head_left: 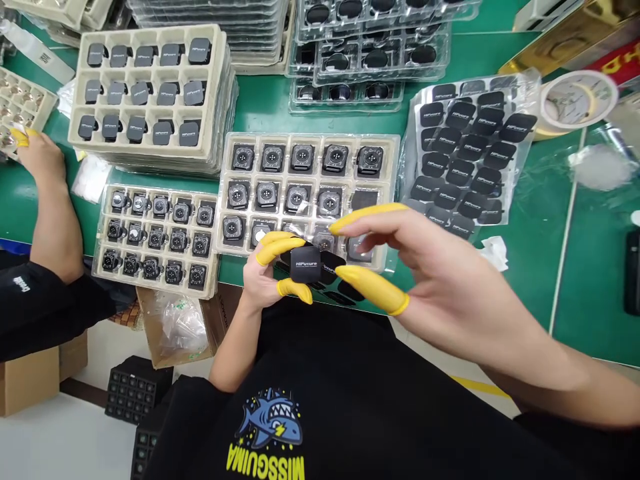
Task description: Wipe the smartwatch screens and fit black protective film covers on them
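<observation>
As the left hand pinches a square, the right hand gapes.

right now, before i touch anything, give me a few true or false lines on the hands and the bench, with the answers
1. The left hand and right hand both wear yellow finger covers. True.
2. The left hand holds a black square piece marked HiFuture. True.
3. The right hand is closed into a fist. False: its thumb and forefinger are spread apart.
4. A tape roll lies to the right of the sheet of black squares on the table. True.
5. The top tray of the upper-left stack holds ten pieces. False: it holds fifteen.
6. The black shirt is plain. False: it bears a shark print.
</observation>
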Motion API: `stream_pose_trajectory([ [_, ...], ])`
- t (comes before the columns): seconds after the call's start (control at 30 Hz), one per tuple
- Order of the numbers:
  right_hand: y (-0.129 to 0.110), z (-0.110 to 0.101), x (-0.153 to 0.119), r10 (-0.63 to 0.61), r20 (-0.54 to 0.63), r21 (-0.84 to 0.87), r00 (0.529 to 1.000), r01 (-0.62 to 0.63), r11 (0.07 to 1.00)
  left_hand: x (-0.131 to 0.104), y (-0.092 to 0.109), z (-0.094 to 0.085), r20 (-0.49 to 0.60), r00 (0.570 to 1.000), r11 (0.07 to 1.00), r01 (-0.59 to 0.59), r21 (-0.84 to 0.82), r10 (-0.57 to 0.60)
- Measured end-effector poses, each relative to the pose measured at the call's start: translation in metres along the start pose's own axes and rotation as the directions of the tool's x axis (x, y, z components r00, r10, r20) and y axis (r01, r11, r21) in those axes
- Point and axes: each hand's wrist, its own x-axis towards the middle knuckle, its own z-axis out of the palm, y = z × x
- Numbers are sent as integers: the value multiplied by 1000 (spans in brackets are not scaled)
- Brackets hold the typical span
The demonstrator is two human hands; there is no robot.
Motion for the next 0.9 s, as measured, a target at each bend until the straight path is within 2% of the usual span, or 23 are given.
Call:
stream_pose_trajectory([
  [0.1, 3, 6, -4, -28, 38, -92, 999, 32, 995, 0, 1, 1, -2, 999, 999, 34, -20, -34],
  [0.2, 13, 15, 0, -39, 58, -131, 998, 46, 990, 2, 4, 2, -4, 1000, 999, 17, -48, -17],
  [0.3, 21, 21, 7, 1, 103, -126, 995, 12, 992, 5, 8, 4, -5, 1000, 999, -19, -38, 19],
  [0.4, 25, 23, 14, 82, 198, -99, 977, -63, 993, 6, 10, 4, 1, 998, 998, -60, 4, 60],
  [0.57, 29, 28, 23, 169, 249, 25, 954, -181, 983, 6, 13, 3, 27, 997, 997, -76, 19, 76],
  [0.77, 36, 36, 28, 114, 168, 173, 979, -143, 974, 6, 12, 0, 22, 999, 999, -39, 27, 38],
  [0.9, 35, 32, 32, 138, 239, 357, 961, -219, 908, 4, 13, -3, 33, 999, 999, 17, -28, -16],
])
